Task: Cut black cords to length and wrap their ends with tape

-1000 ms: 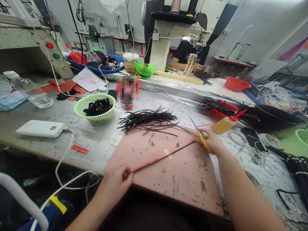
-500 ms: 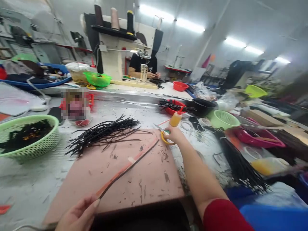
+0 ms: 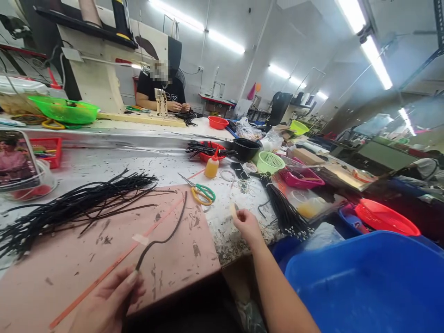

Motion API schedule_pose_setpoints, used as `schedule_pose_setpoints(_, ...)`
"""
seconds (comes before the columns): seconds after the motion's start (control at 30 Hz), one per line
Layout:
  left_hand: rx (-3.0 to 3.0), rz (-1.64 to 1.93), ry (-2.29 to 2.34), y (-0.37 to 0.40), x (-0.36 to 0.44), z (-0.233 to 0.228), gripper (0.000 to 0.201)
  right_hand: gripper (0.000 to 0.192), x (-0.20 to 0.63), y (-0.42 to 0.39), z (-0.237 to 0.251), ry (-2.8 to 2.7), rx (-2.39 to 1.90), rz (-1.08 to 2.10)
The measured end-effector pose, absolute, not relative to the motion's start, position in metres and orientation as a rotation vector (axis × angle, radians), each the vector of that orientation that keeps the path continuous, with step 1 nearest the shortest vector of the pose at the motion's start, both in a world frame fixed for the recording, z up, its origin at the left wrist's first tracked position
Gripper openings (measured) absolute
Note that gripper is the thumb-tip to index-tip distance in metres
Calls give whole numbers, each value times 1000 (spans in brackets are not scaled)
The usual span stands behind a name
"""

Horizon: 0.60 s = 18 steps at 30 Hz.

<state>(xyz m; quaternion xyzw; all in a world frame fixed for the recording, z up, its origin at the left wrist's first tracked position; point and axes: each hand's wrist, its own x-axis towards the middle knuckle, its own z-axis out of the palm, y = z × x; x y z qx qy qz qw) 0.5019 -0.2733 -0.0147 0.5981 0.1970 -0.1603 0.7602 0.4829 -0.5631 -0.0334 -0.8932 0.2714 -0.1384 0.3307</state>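
My left hand [image 3: 113, 296] pinches one end of a thin black cord [image 3: 165, 235] that curves across the pink cutting mat [image 3: 104, 252]. An orange ruler strip [image 3: 114, 261] lies on the mat beside the cord. My right hand [image 3: 245, 223] hovers past the mat's right edge, fingers loosely curled, with a small pale bit at the fingertips. Yellow-and-green scissors [image 3: 201, 192] lie on the table just beyond it. A loose pile of black cords [image 3: 76, 206] rests at the mat's far left edge.
A yellow glue bottle [image 3: 211, 166], a bundle of black cords [image 3: 284, 212], a green basket [image 3: 270, 162] and a black bowl [image 3: 246, 148] crowd the right. A blue tub [image 3: 364, 286] sits low right. Another person [image 3: 157, 95] works at a machine across the table.
My right hand has put the scissors down on the table and drawn back toward me. The cord has gone slack and curved. The view has swung to the right.
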Motion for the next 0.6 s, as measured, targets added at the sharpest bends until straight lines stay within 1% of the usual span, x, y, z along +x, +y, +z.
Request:
schedule_pose_setpoints(0.07,1262,-423,370,-292,498,-6,30,5,475,-538,-34,557,-2031,-540)
schedule_pose_setpoints(0.1,1259,-440,351,-300,495,-3,30,3,472,-523,-34,431,-1749,-643)
schedule_pose_setpoints(0.13,1251,-461,312,-307,491,-1,29,7,470,-506,-34,316,-1471,-685)
schedule_pose_setpoints(0.2,1221,-492,211,-316,482,0,23,14,464,-472,-33,208,-1098,-684)
schedule_pose_setpoints(0.23,1208,-501,180,-319,477,-1,21,15,461,-456,-33,202,-1040,-658)
schedule_pose_setpoints(0.4,1172,-486,185,-315,464,-8,17,8,451,-415,-36,58,-1149,-467)
schedule_pose_setpoints(0.53,1130,-470,215,-308,462,-7,17,15,450,-416,-38,-125,-1406,-595)
schedule_pose_setpoints(0.6,1100,-472,230,-305,462,-4,15,16,450,-421,-40,-216,-1556,-650)
